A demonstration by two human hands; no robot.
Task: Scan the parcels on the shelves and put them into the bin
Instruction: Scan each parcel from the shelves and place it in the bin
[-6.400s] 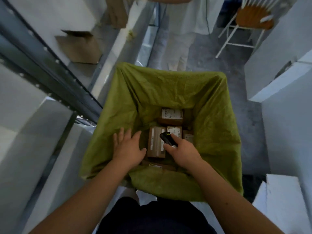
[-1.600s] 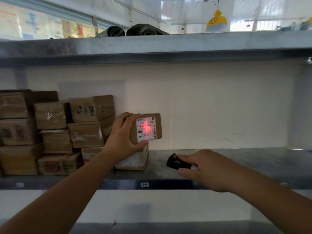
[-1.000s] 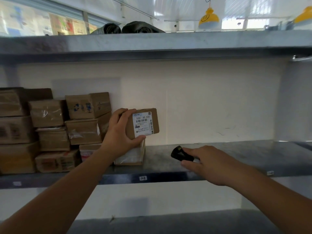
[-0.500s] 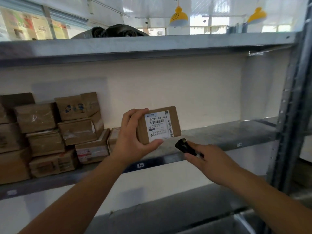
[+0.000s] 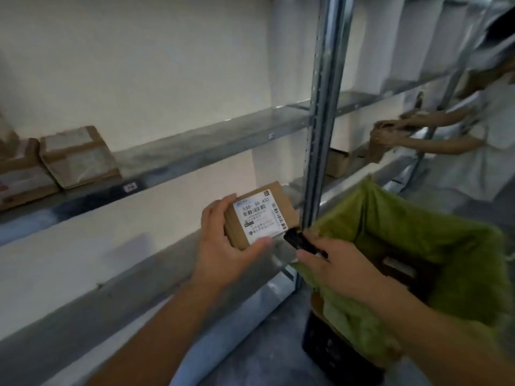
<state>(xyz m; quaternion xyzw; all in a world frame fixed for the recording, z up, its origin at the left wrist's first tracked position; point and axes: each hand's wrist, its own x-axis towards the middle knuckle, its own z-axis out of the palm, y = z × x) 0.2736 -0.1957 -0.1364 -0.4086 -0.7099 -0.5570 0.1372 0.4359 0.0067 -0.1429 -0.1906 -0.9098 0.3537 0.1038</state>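
The left hand (image 5: pixel 223 246) grips a small brown cardboard parcel with a white printed label (image 5: pixel 260 215), thumb across the label's near edge and fingers wrapped behind, label facing up. The right hand (image 5: pixel 334 267) is curled round a small black handheld scanner (image 5: pixel 299 242), whose tip sits just beside the parcel's right corner. The green-lined bin (image 5: pixel 418 240) lies to the right of the parcel, with the right hand between them, so the drop looks like a rightward carry by the left hand. More taped brown parcels (image 5: pixel 78 157) rest on the grey metal shelf (image 5: pixel 209 143) at far left.
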